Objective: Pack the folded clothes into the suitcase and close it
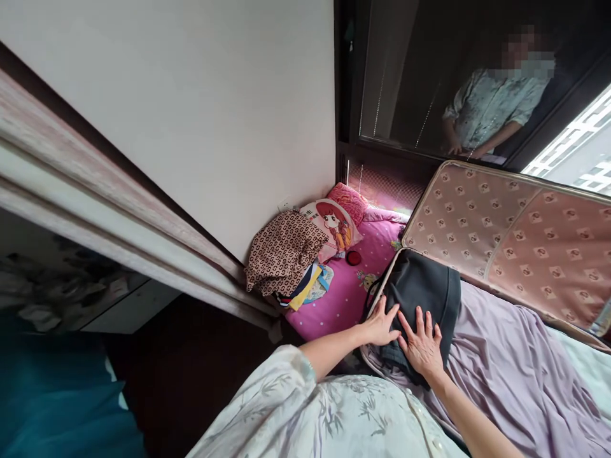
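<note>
Inside an open suitcase, a folded black garment (422, 280) lies at the left end. My left hand (382, 324) rests on its near left edge, fingers apart. Flat on the same black cloth lies my right hand (422, 343), its fingers spread. To the right, a mauve cloth (501, 350) fills much of the case, with a pale mint cloth (580, 362) beyond it. The suitcase lid (482, 222) stands raised at the back, its pinkish patterned lining showing.
Left of the case, a pink dotted mat (344, 289) bears a brown patterned cloth bundle (286, 251), a cartoon-print pillow (338, 222), a red pillow (348, 200) and a small round red-black object (353, 257). A white wall (238, 114) and dark window (405, 76) border it.
</note>
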A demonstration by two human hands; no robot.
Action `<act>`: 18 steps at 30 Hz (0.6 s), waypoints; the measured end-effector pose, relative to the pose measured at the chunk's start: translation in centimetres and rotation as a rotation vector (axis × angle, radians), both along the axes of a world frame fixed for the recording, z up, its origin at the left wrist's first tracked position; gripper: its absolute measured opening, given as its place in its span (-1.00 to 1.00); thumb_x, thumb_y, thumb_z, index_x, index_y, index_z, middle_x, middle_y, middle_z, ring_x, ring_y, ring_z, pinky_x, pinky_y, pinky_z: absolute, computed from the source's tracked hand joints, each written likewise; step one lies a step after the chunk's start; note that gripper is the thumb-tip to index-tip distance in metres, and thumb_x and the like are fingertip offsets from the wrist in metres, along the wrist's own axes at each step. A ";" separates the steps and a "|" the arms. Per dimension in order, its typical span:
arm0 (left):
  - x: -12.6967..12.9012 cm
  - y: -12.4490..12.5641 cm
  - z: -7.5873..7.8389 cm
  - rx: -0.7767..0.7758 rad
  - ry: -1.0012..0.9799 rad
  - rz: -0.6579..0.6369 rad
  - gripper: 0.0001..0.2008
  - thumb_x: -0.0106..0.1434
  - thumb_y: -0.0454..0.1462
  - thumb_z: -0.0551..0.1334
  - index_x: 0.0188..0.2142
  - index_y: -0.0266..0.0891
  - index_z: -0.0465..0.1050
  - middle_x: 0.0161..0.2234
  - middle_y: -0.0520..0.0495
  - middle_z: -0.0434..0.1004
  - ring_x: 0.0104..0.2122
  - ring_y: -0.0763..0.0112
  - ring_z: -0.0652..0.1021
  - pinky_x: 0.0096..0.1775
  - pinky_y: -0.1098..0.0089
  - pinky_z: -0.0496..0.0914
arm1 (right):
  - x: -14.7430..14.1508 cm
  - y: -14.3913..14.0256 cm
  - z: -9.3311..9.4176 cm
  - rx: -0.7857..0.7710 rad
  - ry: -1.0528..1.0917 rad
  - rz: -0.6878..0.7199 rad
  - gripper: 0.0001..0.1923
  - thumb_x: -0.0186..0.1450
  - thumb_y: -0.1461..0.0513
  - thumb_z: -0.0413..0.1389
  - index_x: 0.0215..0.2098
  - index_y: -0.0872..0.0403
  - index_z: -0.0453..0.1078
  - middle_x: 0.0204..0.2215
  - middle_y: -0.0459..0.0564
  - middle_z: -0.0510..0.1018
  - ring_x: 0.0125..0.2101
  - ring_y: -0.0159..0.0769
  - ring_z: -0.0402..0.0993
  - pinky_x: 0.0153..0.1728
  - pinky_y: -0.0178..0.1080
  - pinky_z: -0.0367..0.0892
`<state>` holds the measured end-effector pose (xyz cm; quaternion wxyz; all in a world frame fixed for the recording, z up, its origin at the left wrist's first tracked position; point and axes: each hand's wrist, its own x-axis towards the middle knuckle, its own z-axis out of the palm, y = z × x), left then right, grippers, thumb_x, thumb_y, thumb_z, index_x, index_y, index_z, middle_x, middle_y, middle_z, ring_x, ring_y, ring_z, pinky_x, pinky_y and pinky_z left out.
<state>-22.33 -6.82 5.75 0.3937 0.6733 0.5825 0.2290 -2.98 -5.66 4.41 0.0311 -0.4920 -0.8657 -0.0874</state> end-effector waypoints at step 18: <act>-32.0 1.9 1.8 0.087 0.532 0.924 0.11 0.20 0.00 0.42 0.52 -0.26 -0.17 0.51 -0.48 -0.32 0.47 -0.33 -0.12 0.36 -0.24 0.01 | 0.1 -0.2 -0.2 -0.007 -0.075 -0.064 -0.40 0.47 -0.02 -0.11 0.46 -0.21 0.16 0.51 0.13 -0.04 0.47 0.22 -0.22 0.27 0.28 0.05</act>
